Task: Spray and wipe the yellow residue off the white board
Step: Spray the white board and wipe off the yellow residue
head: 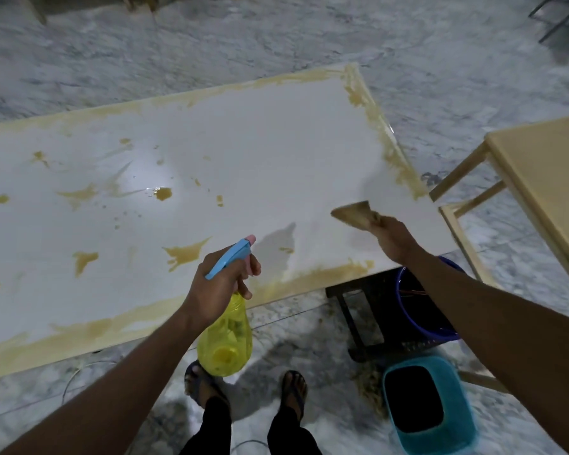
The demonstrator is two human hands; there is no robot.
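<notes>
Left arm: nearest the camera, reaching in from the lower left over the near edge of the board.
Left hand (219, 284): wrapped round the neck of the bottle, one finger curled at the trigger.
Bottle (225, 343): yellow see-through body hanging below the hand, off the near edge of the board and above the floor; blue spray head with a pink tip aimed out over the board.
Right hand (393, 239): clenched on one end of the cloth, raised over the right near part of the board.
Cloth (353, 213): tan and stained, fanning out leftward from the fist; blurred, so contact with the board cannot be told.
Hands: well apart, each gripping its own tool.
Board (260, 142): large, white, lying flat and running from the left edge to the right of centre.
Residue (183, 254): yellow bands along the far, right and near edges, with separate blotches across the left and middle; the right middle of the board looks mostly white.
Feet: two, in sandals, on the marble floor (309, 34) just below the bottle.
Bin (431, 405): teal, on the floor at lower right.
Tub (424, 307): blue, under the board's right near corner, beside a dark stool (358, 310).
Table (546, 172): pale wood, at the right edge.
</notes>
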